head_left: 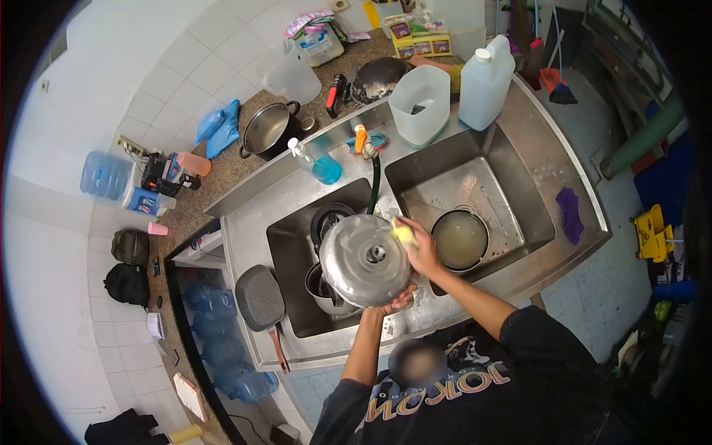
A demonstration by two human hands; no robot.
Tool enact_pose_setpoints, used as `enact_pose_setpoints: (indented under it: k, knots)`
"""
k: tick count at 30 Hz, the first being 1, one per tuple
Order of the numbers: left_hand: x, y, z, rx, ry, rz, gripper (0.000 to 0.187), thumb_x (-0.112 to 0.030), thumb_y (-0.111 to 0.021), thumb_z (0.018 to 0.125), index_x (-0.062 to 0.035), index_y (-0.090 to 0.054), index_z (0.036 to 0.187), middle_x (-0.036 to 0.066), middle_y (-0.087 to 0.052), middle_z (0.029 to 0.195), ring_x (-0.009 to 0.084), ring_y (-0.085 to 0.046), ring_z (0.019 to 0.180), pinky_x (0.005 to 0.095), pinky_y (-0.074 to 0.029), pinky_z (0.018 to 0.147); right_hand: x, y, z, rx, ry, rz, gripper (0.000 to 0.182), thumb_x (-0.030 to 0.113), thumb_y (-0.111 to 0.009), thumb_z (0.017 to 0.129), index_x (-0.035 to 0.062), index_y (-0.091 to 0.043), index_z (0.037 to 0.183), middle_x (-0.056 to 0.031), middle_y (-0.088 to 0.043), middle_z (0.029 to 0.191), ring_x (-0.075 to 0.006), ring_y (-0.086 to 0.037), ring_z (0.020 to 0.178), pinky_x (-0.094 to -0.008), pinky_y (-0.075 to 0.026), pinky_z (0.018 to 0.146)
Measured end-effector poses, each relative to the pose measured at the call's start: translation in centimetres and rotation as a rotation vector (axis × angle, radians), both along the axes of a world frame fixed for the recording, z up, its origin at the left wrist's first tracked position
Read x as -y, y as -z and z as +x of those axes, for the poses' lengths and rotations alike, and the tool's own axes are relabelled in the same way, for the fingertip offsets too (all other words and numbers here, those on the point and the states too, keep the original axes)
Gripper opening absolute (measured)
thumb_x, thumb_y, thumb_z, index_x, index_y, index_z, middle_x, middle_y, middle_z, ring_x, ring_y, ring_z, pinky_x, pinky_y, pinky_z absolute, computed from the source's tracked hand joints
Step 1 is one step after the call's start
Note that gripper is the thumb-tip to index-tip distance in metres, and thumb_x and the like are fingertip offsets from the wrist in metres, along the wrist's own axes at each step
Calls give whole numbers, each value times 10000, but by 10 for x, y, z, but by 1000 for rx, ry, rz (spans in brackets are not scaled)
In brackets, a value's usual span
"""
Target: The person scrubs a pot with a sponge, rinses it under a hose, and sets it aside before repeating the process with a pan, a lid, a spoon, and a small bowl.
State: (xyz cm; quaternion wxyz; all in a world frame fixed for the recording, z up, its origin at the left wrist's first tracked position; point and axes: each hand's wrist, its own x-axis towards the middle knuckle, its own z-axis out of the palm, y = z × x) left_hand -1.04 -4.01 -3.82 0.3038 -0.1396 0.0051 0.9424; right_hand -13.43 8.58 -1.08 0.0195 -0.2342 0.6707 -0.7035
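Two steel basins are set side by side in a stainless surface point(534, 156), and over the divider between them a large metal pot lid point(365, 259) is held tilted, its knob turned up toward the camera. The left basin point(285, 245) is crowded with dark pots and a steel pot stacked beneath the lid; in the right basin point(475, 178) a pot of cloudy water point(460, 239) is left standing. A grey square pan point(259, 298) is laid on the near-left rim, its handle hanging past the edge. The lid is gripped from below at its near edge by the left hand point(400, 299), fingers curled round the rim. A yellow sponge point(404, 233) is pressed against the lid's upper right edge by the clenched right hand point(423, 251). With soap on smooth metal and only one edge held, the lid could slip and be dropped onto the stacked pots below. The overhanging pan could be knocked to the floor by an elbow.
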Motion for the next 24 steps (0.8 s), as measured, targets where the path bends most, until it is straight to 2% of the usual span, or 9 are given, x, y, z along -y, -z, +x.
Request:
enact_pose_setpoints:
  k: [2,4,5,9,13,16,18,21,24]
  knots:
    - [-2,9,6,39,85,16,637,-627,-439,864,-29,-564,1045,172,-573,715,233,-531,533,270,-378,373,14,-11,-32,143,-100,70,407,54,-591,823,55,-607,1229,-136,-575,1269,-295,-530,1185,-377,-411,1010]
    - [1,44,19,296,158,-355,632,-645,-414,863,-55,-580,1017,167,-576,688,208,-524,486,269,-359,338,26,-24,-36,285,-200,144,406,55,-590,828,47,-602,1234,-136,-580,1259,-293,-538,1175,-371,-400,1021]
    - [-11,42,27,521,-72,-529,544,-584,-441,894,-84,-593,1047,159,-598,702,189,-534,456,277,-330,291,34,-31,-32,104,-192,115,434,49,-598,811,53,-597,1245,-135,-566,1280,-291,-527,1188,-377,-390,1032]
    - [4,51,13,473,-83,-578,527,-572,-450,897,-88,-594,1049,152,-600,702,189,-537,455,276,-331,289,26,-86,19,-421,-215,205,580,32,-640,726,146,-588,1292,-99,-468,1396,-322,-443,1263,-436,-367,1064]
    - [15,61,13,411,-141,-647,504,-556,-461,901,-94,-596,1052,144,-603,702,189,-542,454,275,-332,286,11,-55,61,-569,-357,272,618,153,-744,650,211,-625,1253,-75,-509,1367,-363,-402,1303,-506,-354,1081]
    - [14,70,17,363,-168,-716,487,-543,-469,905,-98,-598,1055,138,-605,702,189,-546,453,274,-333,283,18,-60,48,-764,-261,375,529,231,-762,665,221,-666,1185,-56,-548,1315,-346,-414,1295,-520,-345,1084]
    - [4,80,22,354,-152,-767,475,-535,-475,907,-101,-599,1056,133,-607,703,189,-548,453,274,-334,281,43,-73,24,-688,-244,399,385,193,-725,720,185,-697,1104,-81,-551,1305,-303,-453,1258,-463,-371,1067]
    - [12,86,26,291,-134,-848,458,-523,-483,910,-106,-600,1059,127,-609,703,189,-552,452,273,-335,279,78,-57,-29,-211,-222,434,321,255,-684,783,127,-690,1078,-115,-648,1088,-311,-610,1001,-421,-490,877]
    - [14,95,46,256,-128,-928,441,-511,-491,913,-110,-601,1061,121,-611,703,189,-556,452,272,-336,276,100,7,-81,300,-511,450,337,321,-625,869,40,-671,1050,-125,-672,846,-246,-657,765,-390,-519,721]
